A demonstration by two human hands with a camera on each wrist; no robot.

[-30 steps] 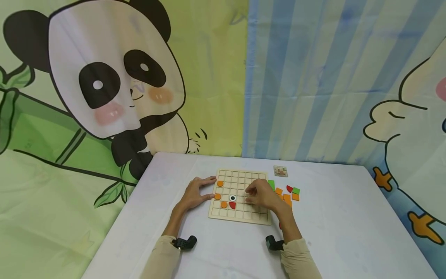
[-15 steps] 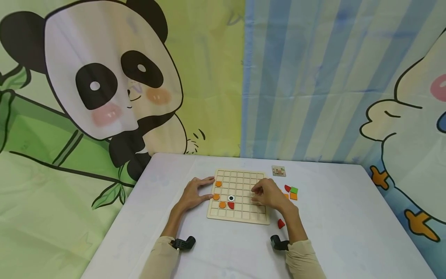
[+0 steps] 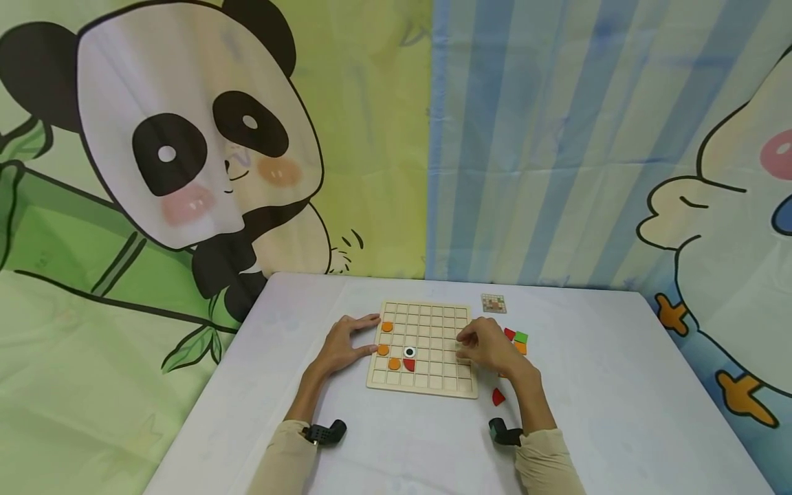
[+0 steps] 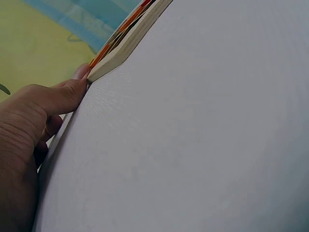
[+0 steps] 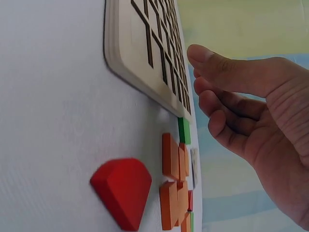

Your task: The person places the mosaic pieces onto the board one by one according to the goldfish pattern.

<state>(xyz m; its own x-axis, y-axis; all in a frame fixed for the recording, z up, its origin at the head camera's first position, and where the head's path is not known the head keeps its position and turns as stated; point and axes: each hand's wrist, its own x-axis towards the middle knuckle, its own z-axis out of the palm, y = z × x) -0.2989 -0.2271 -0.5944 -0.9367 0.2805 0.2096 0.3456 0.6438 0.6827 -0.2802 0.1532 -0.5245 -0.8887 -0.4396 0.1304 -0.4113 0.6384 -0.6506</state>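
A square wooden grid board (image 3: 436, 320) lies on the white table. My left hand (image 3: 338, 346) rests at its left edge, thumb and index finger spread apart and touching the rim. On the board sit three orange discs, one of them a disc (image 3: 394, 364) in the lower left, plus a white-and-black eye disc (image 3: 410, 352) directly above a red quarter-round piece (image 3: 409, 365). Over the board's right edge hovers my right hand (image 3: 491, 346), its fingers loosely bent. In the right wrist view nothing shows between that hand's thumb and fingers.
Right of the board lie loose pieces: a red wedge (image 3: 498, 397), a green square (image 3: 521, 337), an orange square (image 3: 520, 348) and several more orange ones, partly hidden by the right hand. A small pattern card (image 3: 493, 303) lies behind them. Printed curtains hang beyond the table.
My right hand has moved rightward from over the board towards the loose pieces. The left hand stays at the board's left edge, and the pieces on the board keep their places.
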